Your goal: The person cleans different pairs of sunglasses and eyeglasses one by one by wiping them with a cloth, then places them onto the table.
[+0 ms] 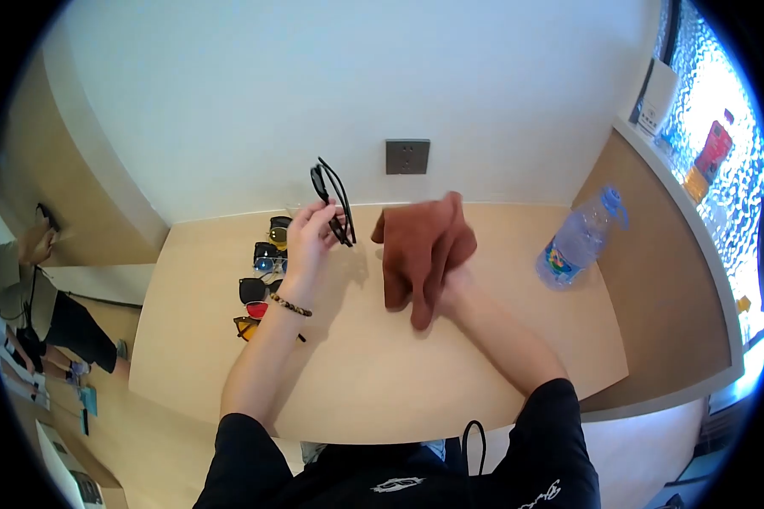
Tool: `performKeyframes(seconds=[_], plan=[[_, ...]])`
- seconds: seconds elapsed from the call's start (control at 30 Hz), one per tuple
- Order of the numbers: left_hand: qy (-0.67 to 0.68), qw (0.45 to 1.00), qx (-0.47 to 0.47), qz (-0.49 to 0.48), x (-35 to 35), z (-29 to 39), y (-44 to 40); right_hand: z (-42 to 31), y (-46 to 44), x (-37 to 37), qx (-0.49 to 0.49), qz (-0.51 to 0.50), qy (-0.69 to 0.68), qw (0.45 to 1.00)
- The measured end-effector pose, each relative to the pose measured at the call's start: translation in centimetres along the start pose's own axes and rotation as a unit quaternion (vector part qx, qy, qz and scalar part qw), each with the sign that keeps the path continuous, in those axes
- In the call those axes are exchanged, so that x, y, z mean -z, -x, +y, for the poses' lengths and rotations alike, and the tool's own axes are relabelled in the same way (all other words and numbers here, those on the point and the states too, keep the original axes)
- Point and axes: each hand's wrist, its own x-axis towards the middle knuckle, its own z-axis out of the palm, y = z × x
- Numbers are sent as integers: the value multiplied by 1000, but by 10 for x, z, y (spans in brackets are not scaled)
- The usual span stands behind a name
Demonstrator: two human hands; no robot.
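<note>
My left hand pinches a pair of black-framed glasses and holds them up near the back of the table. A brown cloth hangs draped over my right hand, just right of the glasses. The cloth hides nearly all the fingers, so their grip does not show. Beside and partly behind my left forearm, several pairs of glasses lie in a column: one with yellow lenses, one with blue lenses, one with dark lenses, one with red lenses and one with orange lenses.
A clear plastic bottle with a blue cap stands on the right of the wooden table. A curved partition borders that side. A wall socket is behind. Another person is at the far left.
</note>
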Motion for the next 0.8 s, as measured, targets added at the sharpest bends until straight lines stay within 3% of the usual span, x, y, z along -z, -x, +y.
performKeyframes(seconds=[0.03,0.07,0.13,0.2,0.23,0.27,0.33,0.37,0.43,0.47,0.5,0.53,0.6,0.67,0.73,0.8], plan=[[12,999,34,-17,-1,4,5,36,-13,4,54,-177,-81,979],[12,999,30,-16,0,4,5,56,-22,4,104,-346,-161,918],[69,995,52,-50,4,-1,6,-16,0,-29,25,-199,2,980],[71,995,50,-58,2,0,17,-153,39,-48,-32,-163,225,960],[23,996,62,-64,2,0,19,-121,20,-58,-115,-185,230,948],[-25,995,72,-71,2,0,19,-83,14,-60,-113,-187,230,948],[-71,992,62,-85,-1,-6,23,-27,14,-68,-101,-80,-38,991],[-114,987,54,-99,-2,-12,26,-33,13,-72,-101,-81,-38,991],[-194,974,34,-111,-5,-21,29,-48,12,-82,-139,2,122,983],[-193,974,35,-110,-6,-25,31,-33,11,-82,-140,2,122,983],[-220,968,44,-114,-8,-26,34,-4,10,-80,-12,33,265,964],[-247,960,52,-119,-8,-26,35,4,9,-80,117,63,398,908],[-244,958,70,-131,-8,-23,34,7,11,-76,69,55,372,924],[-118,975,159,-103,-7,-21,34,-4,13,-75,22,46,343,938],[-75,977,173,-95,-4,-28,35,-30,14,-74,-67,8,324,944],[-30,978,186,-87,-5,-32,36,-21,17,-71,-21,34,341,939]])
